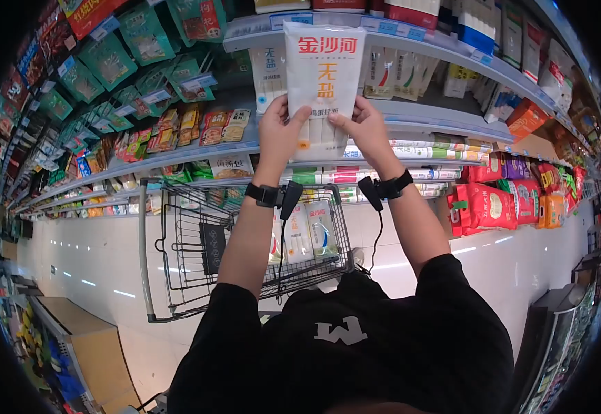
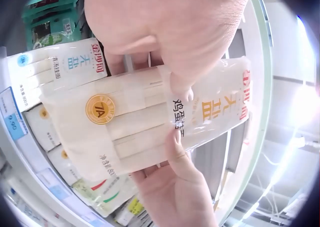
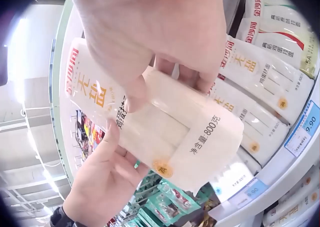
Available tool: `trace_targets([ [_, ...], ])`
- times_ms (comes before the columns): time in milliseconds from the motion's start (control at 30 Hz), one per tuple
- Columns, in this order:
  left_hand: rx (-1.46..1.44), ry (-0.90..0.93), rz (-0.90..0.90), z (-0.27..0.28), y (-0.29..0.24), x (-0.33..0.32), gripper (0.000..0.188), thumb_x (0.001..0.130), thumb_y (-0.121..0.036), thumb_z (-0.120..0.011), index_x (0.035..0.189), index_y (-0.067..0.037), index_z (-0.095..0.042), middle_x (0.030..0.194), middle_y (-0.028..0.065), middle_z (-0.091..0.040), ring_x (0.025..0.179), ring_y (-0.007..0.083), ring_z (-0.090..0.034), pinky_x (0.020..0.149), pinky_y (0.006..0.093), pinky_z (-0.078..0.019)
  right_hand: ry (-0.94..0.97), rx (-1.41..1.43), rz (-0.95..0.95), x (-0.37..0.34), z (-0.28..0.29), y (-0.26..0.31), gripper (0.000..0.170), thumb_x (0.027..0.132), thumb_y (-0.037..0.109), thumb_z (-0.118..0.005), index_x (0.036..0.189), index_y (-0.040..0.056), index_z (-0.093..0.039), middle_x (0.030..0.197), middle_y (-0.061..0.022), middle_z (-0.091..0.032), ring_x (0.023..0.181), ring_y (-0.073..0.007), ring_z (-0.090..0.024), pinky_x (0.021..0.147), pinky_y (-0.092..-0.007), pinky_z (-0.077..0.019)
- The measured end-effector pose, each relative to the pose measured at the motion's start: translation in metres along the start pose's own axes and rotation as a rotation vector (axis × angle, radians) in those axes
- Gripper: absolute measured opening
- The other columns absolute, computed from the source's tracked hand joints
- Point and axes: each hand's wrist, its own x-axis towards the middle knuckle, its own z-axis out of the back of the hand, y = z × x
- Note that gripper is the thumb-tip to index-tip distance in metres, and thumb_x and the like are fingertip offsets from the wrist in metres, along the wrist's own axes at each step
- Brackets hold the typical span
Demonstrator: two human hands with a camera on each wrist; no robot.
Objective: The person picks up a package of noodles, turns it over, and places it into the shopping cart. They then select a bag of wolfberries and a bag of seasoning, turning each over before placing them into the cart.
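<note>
A white pack of dried noodles (image 1: 322, 76), with red and orange print and clear windows, stands upright before the shelf, face toward the head camera. My left hand (image 1: 281, 132) grips its left edge, thumb on the front and fingers behind. Along the opposite edge my right hand (image 1: 362, 130) holds it the same way. In the left wrist view both thumbs press near the black lettering of the noodle pack (image 2: 145, 117). The right wrist view shows the noodle pack (image 3: 175, 122) with its orange round mark and weight print.
A metal shopping cart (image 1: 150, 255) stands below my arms with several noodle packs (image 1: 300, 231) inside. Shelves (image 1: 424, 114) of similar packs run ahead, with price tags (image 3: 305, 127) on the edge. Red bags (image 1: 486, 207) are stacked at right. Green pouches (image 1: 145, 34) hang at upper left.
</note>
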Motion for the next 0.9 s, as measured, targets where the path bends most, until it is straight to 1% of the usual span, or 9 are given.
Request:
trace_targets([
  [67,0.036,0.021,0.048,-0.007,-0.005,-0.024,0.042,0.089,-0.012,-0.065,0.122,0.006,-0.048,0.114,0.0127,-0.062,0.101,0.0143,-0.059,0.087,0.0273,-0.0475,-0.022,0.002,-0.007,-0.02,0.0,-0.002,0.05,0.081,0.011,-0.074,0.122,-0.0056,-0.05,0.107,-0.0126,-0.065,0.095,-0.0153,-0.063,0.083,-0.0272,-0.0513],
  [133,-0.191,0.063,0.105,-0.016,-0.009,-0.05,0.042,0.094,-0.014,-0.057,0.13,0.004,-0.043,0.12,0.0124,-0.058,0.105,0.014,-0.057,0.089,0.0265,-0.0464,-0.077,0.079,-0.102,-0.042,-0.001,0.002,0.04,0.088,0.012,-0.067,0.12,-0.0052,-0.052,0.106,-0.0112,-0.066,0.092,-0.0121,-0.063,0.081,-0.0248,-0.0515],
  [167,-0.287,0.139,0.186,-0.02,-0.013,-0.067,0.049,0.098,-0.013,-0.048,0.142,0.001,-0.031,0.136,0.0127,-0.046,0.121,0.0165,-0.048,0.098,0.028,-0.0405,-0.1,0.078,-0.12,-0.05,0.001,0.004,0.041,0.089,0.016,-0.066,0.12,-0.0067,-0.052,0.104,-0.0124,-0.066,0.088,-0.0128,-0.065,0.075,-0.024,-0.0531],
  [300,-0.24,0.222,0.169,-0.043,-0.021,-0.102,0.063,0.097,-0.009,-0.046,0.15,-0.004,-0.012,0.152,0.0115,-0.023,0.138,0.0196,-0.026,0.111,0.0314,-0.0251,-0.098,0.199,-0.13,-0.08,0.015,0.018,0.037,0.091,0.016,-0.062,0.119,-0.0063,-0.053,0.103,-0.0117,-0.067,0.088,-0.0121,-0.065,0.076,-0.0241,-0.0531],
  [433,-0.232,0.224,0.178,-0.071,-0.033,-0.12,0.063,0.097,-0.008,-0.047,0.15,-0.005,-0.013,0.151,0.0123,-0.025,0.137,0.0202,-0.03,0.11,0.0316,-0.0268,-0.011,0.256,-0.146,-0.108,0.037,0.034,0.045,0.091,0.015,-0.062,0.127,-0.0058,-0.044,0.112,-0.0139,-0.063,0.098,-0.0136,-0.062,0.082,-0.0262,-0.0519],
  [500,-0.312,0.177,0.161,-0.087,-0.034,-0.131,0.066,0.096,-0.005,-0.048,0.15,-0.007,-0.011,0.15,0.0137,-0.028,0.134,0.0209,-0.035,0.108,0.0322,-0.0322,-0.011,0.274,-0.022,-0.125,0.041,0.036,0.056,0.091,0.013,-0.063,0.134,-0.0049,-0.033,0.121,-0.0154,-0.056,0.11,-0.0157,-0.056,0.089,-0.0288,-0.0491],
  [600,-0.381,0.097,0.157,-0.108,-0.04,-0.152,0.068,0.095,-0.003,-0.048,0.15,-0.01,-0.009,0.147,0.0148,-0.032,0.13,0.0211,-0.04,0.104,0.033,-0.0384,0.02,0.305,-0.122,-0.146,0.049,0.037,0.063,0.09,0.012,-0.064,0.137,-0.0029,-0.025,0.127,-0.0153,-0.051,0.116,-0.0172,-0.052,0.094,-0.0306,-0.0464],
  [733,-0.343,-0.027,0.064,-0.126,-0.039,-0.177,0.068,0.093,-0.001,-0.05,0.15,-0.008,-0.012,0.141,0.0149,-0.039,0.126,0.0214,-0.044,0.102,0.0333,-0.0411,0.064,0.478,-0.188,-0.172,0.05,0.048,0.06,0.091,0.013,-0.062,0.139,0.002,-0.028,0.129,-0.0127,-0.049,0.115,-0.0172,-0.051,0.093,-0.0305,-0.0458],
  [900,-0.216,-0.007,0.119,-0.123,-0.039,-0.191,0.057,0.095,-0.004,-0.048,0.144,-0.002,-0.02,0.137,0.0145,-0.042,0.122,0.0198,-0.048,0.099,0.0317,-0.0428,0.101,0.268,-0.057,-0.184,0.051,0.042,0.05,0.095,0.014,-0.056,0.138,-0.0001,-0.036,0.127,-0.0099,-0.053,0.113,-0.0133,-0.052,0.093,-0.0282,-0.0447],
])
